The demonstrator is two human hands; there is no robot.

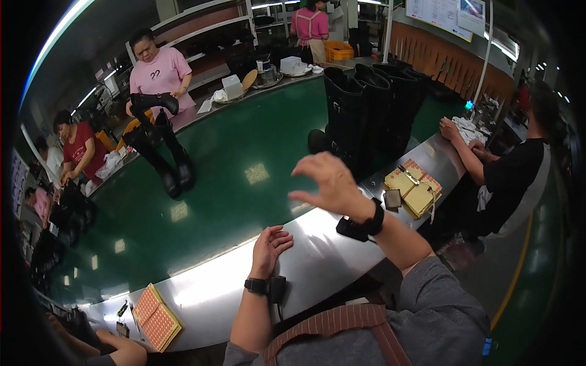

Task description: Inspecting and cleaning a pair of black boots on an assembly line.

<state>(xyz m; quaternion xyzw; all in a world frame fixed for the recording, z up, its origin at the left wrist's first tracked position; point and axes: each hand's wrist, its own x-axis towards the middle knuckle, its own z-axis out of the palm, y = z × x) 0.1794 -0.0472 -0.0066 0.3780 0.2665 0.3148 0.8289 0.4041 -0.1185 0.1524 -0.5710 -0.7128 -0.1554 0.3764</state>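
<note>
- Here's the right hand point(332, 185), centre frame, thumb and fingers spread in a wide C facing left, gripping nothing I can see!
- Right above it, upper right of centre, the cluster of tall black boots point(373, 113) stands on the green surface point(244, 143); whether the hand touches them, I can't tell.
- Long axes run close to vertical, shaft openings up, and the front boot's rounded toe points left.
- Down at lower centre, the left hand point(270, 249) hovers or rests by the bench point(317, 247), fingers loosely curled toward the right, nothing visible in its grasp.
- Over at left of centre, a dark boot pair point(174, 165) slants, shafts to the upper left, toes downward.
- And on the right, a patterned yellow pad stack point(421, 198) lies beside a small dark block point(392, 199)!
</note>
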